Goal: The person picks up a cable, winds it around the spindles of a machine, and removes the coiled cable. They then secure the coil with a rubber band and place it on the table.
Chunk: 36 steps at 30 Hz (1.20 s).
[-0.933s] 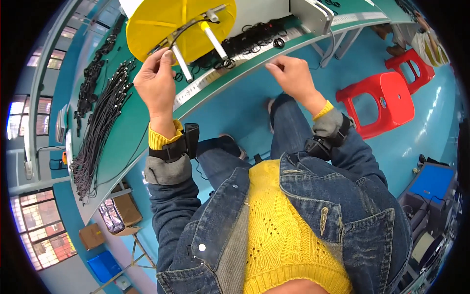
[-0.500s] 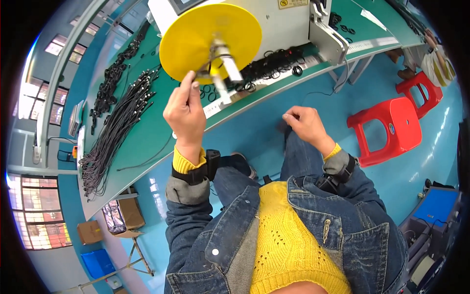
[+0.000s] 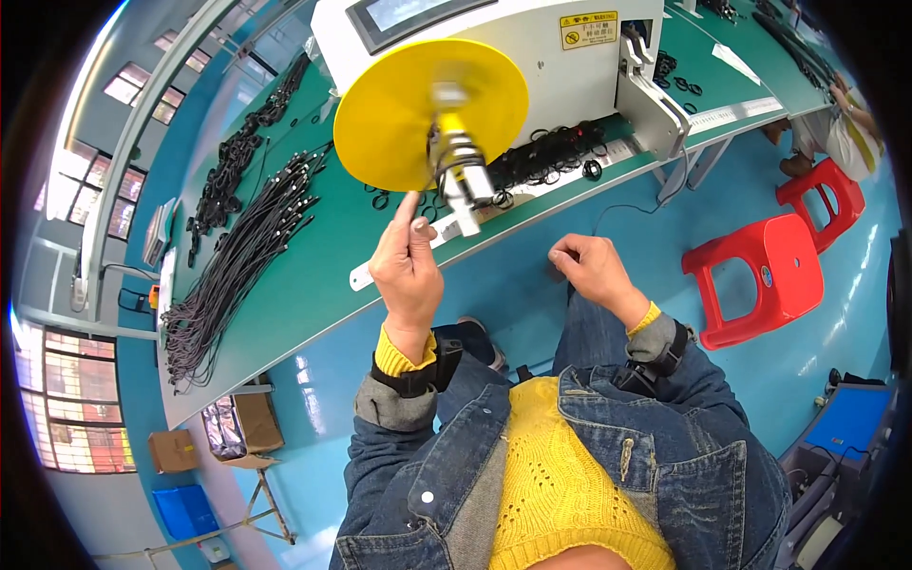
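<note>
The yellow winding disc (image 3: 418,109) sits on the front of the white machine (image 3: 532,47), above the green bench (image 3: 304,266), and its metal spindle (image 3: 456,161) looks blurred, so I judge it is turning. Your left hand (image 3: 408,271) is raised just below the spindle, the index finger pointing up and the other fingers pinched together; if it holds a thin cable, I cannot tell. Your right hand (image 3: 589,271) is a closed fist, low near your knee, well apart from the left. Keep the left fingertips beside the spindle and not against it. Guide with light tension. The finished black coils (image 3: 560,152) lie behind the spindle, so keep your sleeve away from them.
</note>
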Each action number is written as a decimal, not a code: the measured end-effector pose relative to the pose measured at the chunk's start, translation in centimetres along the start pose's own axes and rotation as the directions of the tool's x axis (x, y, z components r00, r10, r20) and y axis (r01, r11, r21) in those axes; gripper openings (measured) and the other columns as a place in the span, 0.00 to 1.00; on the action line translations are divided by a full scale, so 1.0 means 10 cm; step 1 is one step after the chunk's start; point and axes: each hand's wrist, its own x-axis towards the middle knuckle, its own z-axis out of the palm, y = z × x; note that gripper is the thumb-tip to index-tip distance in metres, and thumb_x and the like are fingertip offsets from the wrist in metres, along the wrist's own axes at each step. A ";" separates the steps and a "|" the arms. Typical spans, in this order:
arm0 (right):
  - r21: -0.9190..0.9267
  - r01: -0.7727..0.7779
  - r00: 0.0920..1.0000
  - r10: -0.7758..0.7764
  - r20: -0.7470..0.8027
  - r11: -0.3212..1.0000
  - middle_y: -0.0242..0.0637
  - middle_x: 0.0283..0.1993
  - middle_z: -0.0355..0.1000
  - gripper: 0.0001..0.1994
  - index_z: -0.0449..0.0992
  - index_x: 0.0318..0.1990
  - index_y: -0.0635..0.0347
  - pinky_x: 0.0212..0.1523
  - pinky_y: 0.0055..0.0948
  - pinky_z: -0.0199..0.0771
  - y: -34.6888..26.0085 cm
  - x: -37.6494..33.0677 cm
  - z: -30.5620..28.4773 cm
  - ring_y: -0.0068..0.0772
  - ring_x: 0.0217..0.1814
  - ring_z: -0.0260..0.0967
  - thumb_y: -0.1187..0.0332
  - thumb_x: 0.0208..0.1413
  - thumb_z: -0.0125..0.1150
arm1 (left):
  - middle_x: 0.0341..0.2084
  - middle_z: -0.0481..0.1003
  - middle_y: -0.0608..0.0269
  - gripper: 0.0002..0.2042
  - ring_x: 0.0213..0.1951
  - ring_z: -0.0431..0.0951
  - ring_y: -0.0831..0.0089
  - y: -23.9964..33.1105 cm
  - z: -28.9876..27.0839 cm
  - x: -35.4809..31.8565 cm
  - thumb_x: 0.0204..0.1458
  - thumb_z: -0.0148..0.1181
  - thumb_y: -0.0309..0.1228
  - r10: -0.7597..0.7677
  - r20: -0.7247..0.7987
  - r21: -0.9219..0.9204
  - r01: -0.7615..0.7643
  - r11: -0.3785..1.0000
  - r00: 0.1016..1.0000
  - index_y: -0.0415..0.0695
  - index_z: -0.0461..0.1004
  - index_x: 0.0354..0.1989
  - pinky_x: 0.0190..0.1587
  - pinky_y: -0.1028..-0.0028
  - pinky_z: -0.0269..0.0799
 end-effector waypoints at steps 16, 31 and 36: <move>-0.001 0.416 0.887 -0.406 -0.220 0.909 0.40 0.19 0.68 0.08 0.68 0.24 0.63 0.20 0.25 0.65 -0.99 0.52 -0.08 0.28 0.18 0.66 0.71 0.44 0.62 | 0.21 0.65 0.62 0.14 0.26 0.67 0.65 0.49 0.06 0.44 0.42 0.59 0.27 0.465 0.253 0.568 -0.519 0.638 0.849 0.39 0.73 0.40 0.27 0.69 0.63; -0.160 0.591 0.745 -0.611 -0.268 0.791 0.40 0.26 0.69 0.12 0.68 0.30 0.61 0.24 0.29 0.67 -0.87 0.70 -0.17 0.40 0.25 0.68 0.74 0.35 0.64 | 0.22 0.63 0.63 0.16 0.28 0.65 0.65 0.47 0.01 0.31 0.41 0.61 0.30 0.397 0.238 0.523 -0.462 0.716 0.886 0.40 0.72 0.41 0.29 0.68 0.56; -0.034 0.518 0.834 -0.513 -0.200 0.855 0.44 0.41 0.68 0.30 0.63 0.48 0.63 0.38 0.27 0.71 -0.87 0.86 -0.22 0.38 0.40 0.69 0.71 0.33 0.68 | 0.37 0.64 0.46 0.26 0.38 0.66 0.55 0.53 0.08 0.37 0.46 0.53 0.28 0.238 0.220 0.558 -0.322 0.765 0.946 0.33 0.57 0.55 0.39 0.64 0.61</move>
